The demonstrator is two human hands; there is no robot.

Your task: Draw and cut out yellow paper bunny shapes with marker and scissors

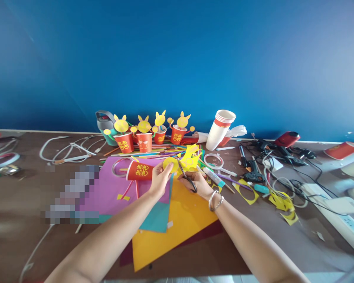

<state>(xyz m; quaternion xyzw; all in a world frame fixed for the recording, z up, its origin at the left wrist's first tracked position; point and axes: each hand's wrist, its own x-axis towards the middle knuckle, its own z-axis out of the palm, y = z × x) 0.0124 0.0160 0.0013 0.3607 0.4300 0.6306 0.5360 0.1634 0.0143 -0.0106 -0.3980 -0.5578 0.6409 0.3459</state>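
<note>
My left hand (161,179) pinches a round piece of yellow paper (170,164) by its edge. In my right hand (196,184) is a pair of scissors (186,177) with dark handles, its blades pointing up and left beside the yellow circle. Just behind the blades lies a cut-up yellow paper sheet (192,154) with rings drawn on it. A red paper cup (139,171) with gold characters lies on its side left of my left hand, red strips sticking out of it. Purple (106,186), teal (156,218) and orange paper sheets (184,220) spread beneath my hands.
Several red cups with yellow animal heads (144,139) stand along the wall, near a grey bottle (104,122). Stacked white cups (220,131) lean behind my right hand. Rightward are a black glue gun (254,173), tangled cables, yellow scraps (247,192) and a power strip (336,214).
</note>
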